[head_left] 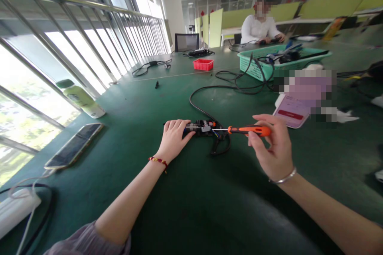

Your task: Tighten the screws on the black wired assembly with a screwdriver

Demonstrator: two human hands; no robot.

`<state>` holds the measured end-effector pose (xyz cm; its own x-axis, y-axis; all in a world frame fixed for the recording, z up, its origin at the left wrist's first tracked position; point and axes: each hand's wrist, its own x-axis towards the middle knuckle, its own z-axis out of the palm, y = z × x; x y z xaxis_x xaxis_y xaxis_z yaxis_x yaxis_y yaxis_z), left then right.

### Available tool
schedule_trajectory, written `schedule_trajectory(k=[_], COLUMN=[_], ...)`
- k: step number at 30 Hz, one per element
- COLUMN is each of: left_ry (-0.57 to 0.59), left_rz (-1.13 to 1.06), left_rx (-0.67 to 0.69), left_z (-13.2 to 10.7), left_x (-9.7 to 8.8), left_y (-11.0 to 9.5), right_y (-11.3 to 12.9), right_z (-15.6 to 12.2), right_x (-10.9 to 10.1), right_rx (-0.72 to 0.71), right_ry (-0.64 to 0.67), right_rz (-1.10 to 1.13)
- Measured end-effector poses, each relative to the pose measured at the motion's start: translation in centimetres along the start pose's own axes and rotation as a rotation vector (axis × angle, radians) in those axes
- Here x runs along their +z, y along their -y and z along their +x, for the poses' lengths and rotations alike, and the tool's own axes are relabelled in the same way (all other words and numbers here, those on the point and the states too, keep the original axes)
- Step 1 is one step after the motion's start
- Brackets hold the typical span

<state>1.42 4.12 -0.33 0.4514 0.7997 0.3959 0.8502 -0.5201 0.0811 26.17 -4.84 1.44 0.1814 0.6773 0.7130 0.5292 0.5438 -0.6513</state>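
My left hand (174,137) lies over the left end of a small black device (201,128) on the green table (191,207), fingers curled on it and pressing it down. A black cable (200,109) runs from the device away across the table. My right hand (271,148) pinches the handle of an orange screwdriver (249,130). The screwdriver lies level, and its thin shaft points left with the tip at the device's right end.
A phone (74,145) and a tipped bottle (80,99) lie at left by the window rail. A pink-screened phone (291,111) lies right. Further back are a green basket (257,63) of cables, a red tray (203,64), and a seated person (259,28) in white.
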Motion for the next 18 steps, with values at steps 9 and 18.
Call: schedule_trajectory(k=[9, 18], left_ry=[0.002, -0.005], left_rz=[0.003, 0.008], left_rx=[0.013, 0.015], left_z=[-0.2, -0.2], left_x=[0.0, -0.2], left_y=[0.0, -0.2], right_y=[1.6, 1.2], right_z=[0.3, 0.3], right_x=[-0.2, -0.2], right_rx=[-0.112, -0.091], right_ry=[0.104, 0.049], right_rz=[-0.124, -0.025])
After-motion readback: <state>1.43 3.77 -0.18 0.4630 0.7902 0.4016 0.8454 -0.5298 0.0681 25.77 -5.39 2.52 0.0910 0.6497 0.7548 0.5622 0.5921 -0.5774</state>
